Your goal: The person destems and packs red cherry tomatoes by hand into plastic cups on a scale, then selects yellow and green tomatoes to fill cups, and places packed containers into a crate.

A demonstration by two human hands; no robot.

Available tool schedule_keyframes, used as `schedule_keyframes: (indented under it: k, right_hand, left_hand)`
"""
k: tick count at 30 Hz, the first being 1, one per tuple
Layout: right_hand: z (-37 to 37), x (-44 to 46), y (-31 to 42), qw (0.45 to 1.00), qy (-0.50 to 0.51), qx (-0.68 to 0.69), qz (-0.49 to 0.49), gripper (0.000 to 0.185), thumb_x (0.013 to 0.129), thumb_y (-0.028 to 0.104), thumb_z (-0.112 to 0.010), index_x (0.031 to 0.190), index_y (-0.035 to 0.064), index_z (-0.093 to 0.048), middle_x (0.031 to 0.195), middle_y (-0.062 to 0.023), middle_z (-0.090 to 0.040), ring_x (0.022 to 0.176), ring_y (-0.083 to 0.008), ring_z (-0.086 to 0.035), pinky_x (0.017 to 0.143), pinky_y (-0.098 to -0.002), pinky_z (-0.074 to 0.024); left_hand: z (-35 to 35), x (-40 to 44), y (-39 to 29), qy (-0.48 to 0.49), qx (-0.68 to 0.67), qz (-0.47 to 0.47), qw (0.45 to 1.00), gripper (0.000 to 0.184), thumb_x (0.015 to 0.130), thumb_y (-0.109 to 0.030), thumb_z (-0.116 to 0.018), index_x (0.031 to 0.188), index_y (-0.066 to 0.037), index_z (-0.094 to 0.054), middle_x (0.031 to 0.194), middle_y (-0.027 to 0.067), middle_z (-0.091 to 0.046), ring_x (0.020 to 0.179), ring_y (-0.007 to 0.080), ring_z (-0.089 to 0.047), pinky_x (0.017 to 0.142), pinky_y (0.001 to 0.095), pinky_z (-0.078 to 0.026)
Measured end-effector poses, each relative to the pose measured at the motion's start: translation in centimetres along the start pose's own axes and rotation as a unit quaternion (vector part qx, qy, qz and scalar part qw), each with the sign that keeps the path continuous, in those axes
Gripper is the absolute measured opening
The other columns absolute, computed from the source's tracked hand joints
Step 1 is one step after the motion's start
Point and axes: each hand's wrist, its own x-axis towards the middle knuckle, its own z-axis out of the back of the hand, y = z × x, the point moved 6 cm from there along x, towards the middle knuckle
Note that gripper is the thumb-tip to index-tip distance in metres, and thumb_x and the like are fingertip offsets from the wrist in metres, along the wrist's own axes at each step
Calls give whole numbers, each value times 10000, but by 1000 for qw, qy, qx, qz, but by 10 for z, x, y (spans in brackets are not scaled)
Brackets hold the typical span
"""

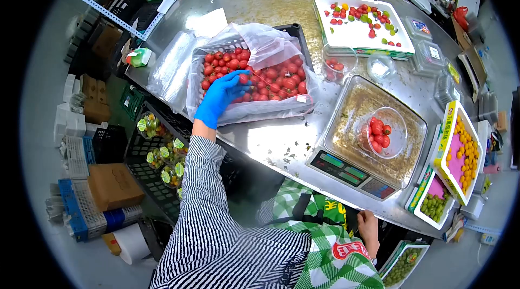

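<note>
My left hand (pixel 219 99), in a blue glove, reaches into a lined crate (pixel 238 116) of red cherry tomatoes (pixel 276 80). Its fingertips close around one cherry tomato (pixel 244 79) at the top of the pile. My right hand (pixel 368 230) is bare and low, by the table's front edge; its fingers are curled in, and what they hold, if anything, is hidden. On the scale (pixel 346 143) between the crate and the table's right end stands a clear round tub (pixel 398 132) with several tomatoes inside.
A white tray (pixel 352 26) with scattered red, orange and green fruit lies at the back right. Near it are another clear tub (pixel 338 61) and clear lidded boxes (pixel 425 53). A box of yellow tomatoes (pixel 460 153) sits at right. Packed cups (pixel 157 156) fill a black crate below left.
</note>
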Motion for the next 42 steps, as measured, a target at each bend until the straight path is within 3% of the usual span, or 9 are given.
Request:
schedule_keyframes:
  k: [5, 11, 19, 23, 26, 36, 38, 40, 42]
  right_hand:
    - [-3, 2, 18, 1000, 16, 9, -15, 142, 816, 106, -614, 871, -25, -617, 827, -227, -632, 771, -386, -623, 687, -423, -487]
    - [-11, 5, 29, 999, 21, -30, 11, 164, 819, 141, -610, 857, -19, -613, 848, -228, -626, 802, -399, -604, 712, -455, -476]
    - [-2, -3, 41, 1000, -17, 3, 4, 171, 829, 158, -592, 880, -4, -611, 871, -212, -620, 830, -396, -592, 740, -468, -472]
    - [3, -19, 31, 998, -42, 43, -21, 167, 825, 151, -599, 901, 3, -614, 895, -199, -622, 838, -390, -594, 741, -455, -479]
    - [7, -28, 6, 997, -52, 57, -26, 156, 825, 139, -599, 904, 5, -612, 898, -194, -624, 833, -391, -597, 738, -451, -482]
    - [124, -31, -55, 975, -145, 168, 3, 108, 846, 67, -593, 914, -15, -613, 837, -198, -621, 760, -358, -621, 663, -374, -484]
    - [145, -32, -76, 973, -166, 156, 23, 98, 845, 52, -589, 911, -17, -616, 824, -194, -618, 734, -342, -620, 644, -369, -480]
    - [165, -33, -90, 970, -184, 157, 34, 96, 846, 42, -587, 910, -25, -613, 797, -179, -612, 664, -318, -598, 604, -352, -471]
    - [181, -31, -100, 967, -180, 174, 43, 98, 850, 43, -587, 919, -24, -608, 798, -169, -608, 642, -294, -590, 587, -338, -464]
  left_hand:
    - [47, 11, 16, -21, -136, 38, 990, 329, 913, -292, -562, 1151, -69, -607, 1035, 61, -664, 874, 179, -641, 778, 325, -506]
    - [-15, -1, -11, 29, -170, 3, 985, 283, 912, -294, -561, 1048, -52, -617, 948, 93, -666, 773, 179, -642, 694, 283, -511]
    - [-229, -15, -16, 48, 179, -58, 981, 306, 933, -304, -552, 888, -35, -690, 666, -14, -548, 595, 43, -477, 539, 189, -377]
    - [-309, -14, 2, 117, 304, -210, 922, 398, 980, -374, -454, 1095, -63, -674, 639, -17, -515, 554, 43, -440, 531, 206, -368]
    - [-334, -24, -2, 138, 310, -164, 926, 388, 984, -344, -451, 1096, -41, -666, 609, -29, -489, 554, 43, -428, 528, 210, -358]
    - [-342, -46, -4, -105, 199, -202, 953, 189, 940, -131, -539, 1057, -62, -672, 636, -39, -518, 559, 11, -424, 522, 166, -336]
    - [-352, -45, 14, -81, 272, -220, 933, 176, 890, -70, -564, 1037, -53, -659, 804, 4, -598, 691, 67, -535, 605, 214, -431]
    - [-381, -51, 23, -19, 491, -304, 816, 206, 832, -60, -594, 1030, -63, -650, 906, 48, -617, 749, 145, -596, 656, 259, -469]
    - [-399, -44, 43, 38, 568, -240, 786, 247, 785, -104, -629, 1031, -96, -646, 903, 94, -602, 776, 257, -613, 681, 318, -490]
